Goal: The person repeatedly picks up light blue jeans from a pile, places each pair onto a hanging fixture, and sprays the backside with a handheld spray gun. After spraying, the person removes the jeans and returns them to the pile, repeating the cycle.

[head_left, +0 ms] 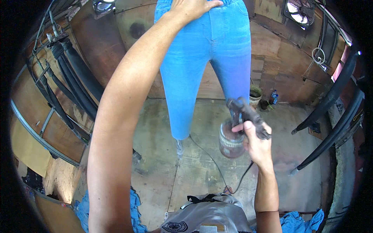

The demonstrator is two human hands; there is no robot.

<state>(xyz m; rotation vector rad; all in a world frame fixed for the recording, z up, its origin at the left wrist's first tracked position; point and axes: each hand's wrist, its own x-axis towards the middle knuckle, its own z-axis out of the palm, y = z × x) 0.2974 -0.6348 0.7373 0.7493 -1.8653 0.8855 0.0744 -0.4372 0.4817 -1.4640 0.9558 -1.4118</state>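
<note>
A pair of light blue jeans point(206, 50) hangs upright in front of me, with a purple tint on the inner right leg. My left hand point(192, 7) reaches up and rests flat on the waistband at the top. My right hand point(256, 143) grips a dark spray gun point(244, 112) with a stained cup point(232, 139) under it, held just to the right of the jeans' right leg. A thin black hose point(217, 167) trails from the gun down to the floor.
Rusty panel walls point(116, 46) enclose a stained concrete floor point(186, 171). Black padded forms point(74, 81) hang at left and right. A small bucket point(255, 95) and a bottle point(274, 96) stand by the far wall. Blue cloth point(295, 221) lies near my feet. A fan point(299, 13) sits top right.
</note>
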